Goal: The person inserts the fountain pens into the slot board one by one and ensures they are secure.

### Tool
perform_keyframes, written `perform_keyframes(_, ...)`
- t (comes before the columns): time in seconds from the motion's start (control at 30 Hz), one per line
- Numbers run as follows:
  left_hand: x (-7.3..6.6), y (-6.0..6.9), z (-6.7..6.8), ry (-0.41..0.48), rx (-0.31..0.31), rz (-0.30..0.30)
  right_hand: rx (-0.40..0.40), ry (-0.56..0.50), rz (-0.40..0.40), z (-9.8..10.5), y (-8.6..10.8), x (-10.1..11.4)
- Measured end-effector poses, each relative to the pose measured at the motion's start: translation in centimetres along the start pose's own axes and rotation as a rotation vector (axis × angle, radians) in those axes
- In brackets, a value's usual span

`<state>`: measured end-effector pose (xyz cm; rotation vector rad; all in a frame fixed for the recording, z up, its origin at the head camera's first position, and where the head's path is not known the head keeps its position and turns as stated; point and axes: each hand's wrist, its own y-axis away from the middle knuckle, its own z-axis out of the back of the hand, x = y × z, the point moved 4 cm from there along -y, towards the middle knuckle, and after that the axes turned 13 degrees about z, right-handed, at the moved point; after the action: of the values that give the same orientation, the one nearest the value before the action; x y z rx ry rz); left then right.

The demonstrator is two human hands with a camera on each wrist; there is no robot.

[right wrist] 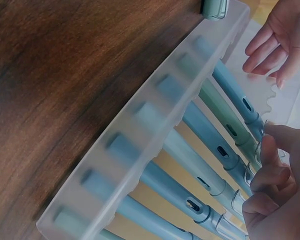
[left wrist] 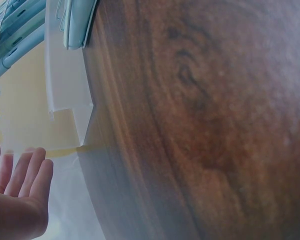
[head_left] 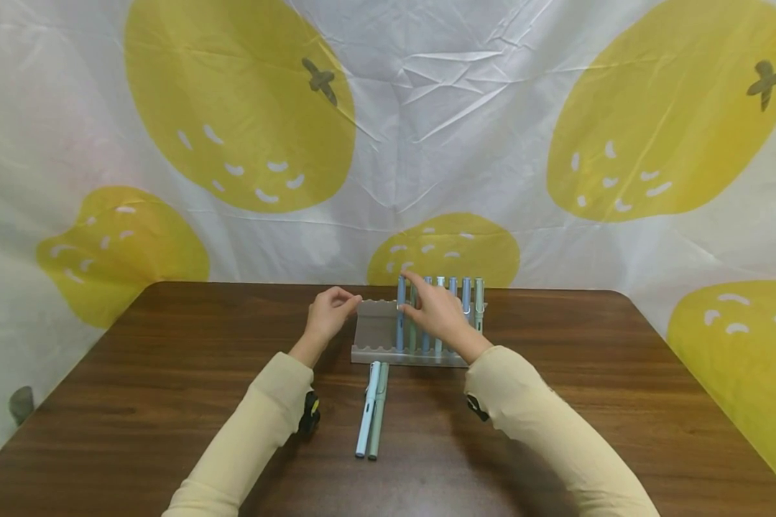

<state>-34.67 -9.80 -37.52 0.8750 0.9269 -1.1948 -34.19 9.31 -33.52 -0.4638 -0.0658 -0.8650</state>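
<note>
A clear pen rack (head_left: 375, 355) with scalloped edges holds several blue and green capped pens side by side, filling its right part. My right hand (head_left: 442, 312) holds the cap of the leftmost blue pen (head_left: 400, 330) between thumb and index finger; the other fingers are curled, as the right wrist view shows. Beside it in the rack is a green pen (right wrist: 217, 110). My left hand (head_left: 328, 314) is at the rack's upper left corner, its fingers fairly straight in the left wrist view (left wrist: 25, 190); whether they touch the rack I cannot tell.
In front of the rack, a light blue pen (head_left: 368, 413) and a green pen (head_left: 378, 416) lie side by side on the brown wooden table (head_left: 233, 409). Behind the table hangs a white cloth (head_left: 388, 165) printed with yellow lemons.
</note>
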Motion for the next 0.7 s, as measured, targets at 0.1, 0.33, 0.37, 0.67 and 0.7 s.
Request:
perform_keyframes(0.1,0.0,0.0,0.0,-0.006,0.001,0.001,-0.007,-0.011,-0.002,0.0,0.0,0.0)
perform_keyframes(0.33,0.0,0.1,0.0,-0.009,0.001,0.002,-0.066,-0.058,0.034,0.4,0.6,0.3)
perform_keyframes(0.37,0.0,0.1,0.0,-0.010,0.000,0.002,-0.073,-0.060,0.045,0.4,0.7,0.4)
perform_keyframes(0.67,0.0,-0.1,0.0,-0.007,-0.008,-0.005,-0.084,-0.122,0.122,-0.2,2.4,1.3)
perform_keyframes(0.7,0.0,-0.1,0.0,-0.008,-0.007,-0.004,-0.078,-0.127,0.126,-0.4,2.6,1.4)
